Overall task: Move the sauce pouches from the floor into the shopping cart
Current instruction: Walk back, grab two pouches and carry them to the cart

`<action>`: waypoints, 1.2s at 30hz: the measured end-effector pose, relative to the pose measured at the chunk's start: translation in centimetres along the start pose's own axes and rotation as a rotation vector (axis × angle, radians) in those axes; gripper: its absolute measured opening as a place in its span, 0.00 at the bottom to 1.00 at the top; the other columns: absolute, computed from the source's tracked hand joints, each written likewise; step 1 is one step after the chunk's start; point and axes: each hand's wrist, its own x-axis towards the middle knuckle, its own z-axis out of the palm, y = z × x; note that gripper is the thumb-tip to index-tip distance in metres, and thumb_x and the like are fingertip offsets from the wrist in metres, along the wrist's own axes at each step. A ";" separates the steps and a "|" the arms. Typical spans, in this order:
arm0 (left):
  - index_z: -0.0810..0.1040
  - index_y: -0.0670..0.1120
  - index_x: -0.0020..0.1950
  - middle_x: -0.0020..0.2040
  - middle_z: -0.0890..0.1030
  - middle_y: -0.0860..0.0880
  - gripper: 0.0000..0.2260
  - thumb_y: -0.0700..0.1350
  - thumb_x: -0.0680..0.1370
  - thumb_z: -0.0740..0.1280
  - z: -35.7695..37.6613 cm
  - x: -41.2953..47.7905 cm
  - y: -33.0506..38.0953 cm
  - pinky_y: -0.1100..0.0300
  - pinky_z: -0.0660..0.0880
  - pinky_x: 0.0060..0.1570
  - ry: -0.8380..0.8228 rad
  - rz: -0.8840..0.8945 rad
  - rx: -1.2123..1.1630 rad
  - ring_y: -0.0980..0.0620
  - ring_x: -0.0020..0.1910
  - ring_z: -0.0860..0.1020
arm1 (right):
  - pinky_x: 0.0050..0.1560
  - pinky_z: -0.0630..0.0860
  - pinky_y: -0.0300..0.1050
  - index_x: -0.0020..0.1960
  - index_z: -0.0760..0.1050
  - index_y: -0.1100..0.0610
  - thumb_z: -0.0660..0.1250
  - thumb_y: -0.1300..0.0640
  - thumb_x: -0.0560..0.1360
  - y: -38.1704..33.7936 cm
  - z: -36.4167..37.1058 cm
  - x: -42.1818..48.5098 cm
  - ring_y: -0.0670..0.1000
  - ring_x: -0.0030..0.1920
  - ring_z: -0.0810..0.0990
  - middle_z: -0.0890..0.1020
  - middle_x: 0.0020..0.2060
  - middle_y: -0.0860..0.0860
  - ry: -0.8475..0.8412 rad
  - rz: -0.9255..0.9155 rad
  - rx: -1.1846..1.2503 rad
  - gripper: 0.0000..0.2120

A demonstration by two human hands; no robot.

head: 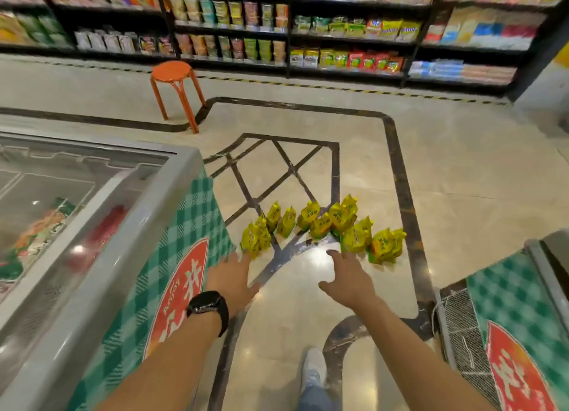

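Observation:
Several yellow-green sauce pouches (326, 225) stand upright in a loose row on the tiled floor ahead of me. My left hand (232, 276), with a black watch on its wrist, reaches forward with fingers spread, close to the leftmost pouch (254, 239). My right hand (349, 276) is also stretched out and open, just short of the pouches on the right (385, 245). Neither hand holds anything. No shopping cart is in view.
A glass-topped chest freezer (101, 241) with green chequered side stands at my left. Another freezer (523, 318) is at the right. An orange stool (175, 87) stands further back, before long stocked shelves (292, 25). My foot (314, 370) is on the floor below.

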 end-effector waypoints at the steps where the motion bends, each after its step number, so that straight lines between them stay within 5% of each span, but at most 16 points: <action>1: 0.56 0.51 0.79 0.77 0.64 0.43 0.32 0.63 0.80 0.59 -0.4 1.9 0.2 0.48 0.75 0.61 -0.011 -0.017 0.008 0.42 0.71 0.71 | 0.60 0.74 0.54 0.76 0.58 0.51 0.67 0.45 0.73 0.2 -0.5 2.3 0.58 0.70 0.66 0.66 0.70 0.55 -0.029 -0.005 -0.008 0.36; 9: 0.59 0.50 0.77 0.72 0.68 0.44 0.30 0.63 0.80 0.59 1.4 16.9 -1.1 0.48 0.75 0.58 -0.145 -0.186 -0.093 0.42 0.68 0.72 | 0.59 0.74 0.51 0.76 0.58 0.50 0.68 0.47 0.72 -0.5 0.1 20.1 0.57 0.67 0.69 0.67 0.68 0.54 -0.234 -0.072 -0.115 0.36; 20: 0.57 0.50 0.78 0.69 0.71 0.45 0.35 0.67 0.77 0.57 20.4 44.8 -6.2 0.47 0.74 0.62 -0.359 -0.298 -0.291 0.43 0.67 0.73 | 0.63 0.71 0.49 0.77 0.54 0.50 0.66 0.48 0.74 -0.5 16.2 49.1 0.54 0.73 0.63 0.59 0.76 0.51 -0.413 -0.069 -0.151 0.36; 25: 0.59 0.48 0.75 0.65 0.72 0.45 0.35 0.67 0.76 0.62 29.3 55.6 -7.4 0.49 0.75 0.58 -0.334 -0.469 -0.419 0.43 0.63 0.75 | 0.52 0.76 0.51 0.77 0.55 0.48 0.67 0.59 0.73 0.1 23.6 60.5 0.57 0.65 0.72 0.65 0.70 0.51 -0.419 -0.200 -0.155 0.37; 29: 0.61 0.48 0.75 0.65 0.73 0.41 0.42 0.72 0.69 0.62 35.5 62.3 -7.9 0.45 0.72 0.64 -0.218 -0.609 -0.663 0.39 0.65 0.74 | 0.46 0.77 0.53 0.78 0.53 0.47 0.66 0.68 0.71 -0.5 29.2 68.9 0.60 0.59 0.77 0.67 0.68 0.53 -0.368 -0.378 -0.229 0.42; 32: 0.61 0.47 0.75 0.65 0.73 0.39 0.33 0.62 0.74 0.60 39.3 65.5 -8.0 0.43 0.72 0.63 -0.191 -0.625 -0.672 0.37 0.64 0.74 | 0.47 0.77 0.53 0.77 0.57 0.45 0.65 0.69 0.71 -0.9 33.8 73.2 0.61 0.58 0.77 0.69 0.65 0.55 -0.366 -0.504 -0.288 0.41; 36: 0.68 0.41 0.70 0.57 0.80 0.36 0.18 0.41 0.81 0.60 42.3 66.0 -8.4 0.45 0.72 0.50 -0.117 -0.617 -0.696 0.35 0.55 0.79 | 0.47 0.78 0.53 0.70 0.70 0.47 0.64 0.62 0.76 -1.1 38.0 75.7 0.61 0.55 0.79 0.74 0.60 0.56 -0.297 -0.602 -0.284 0.24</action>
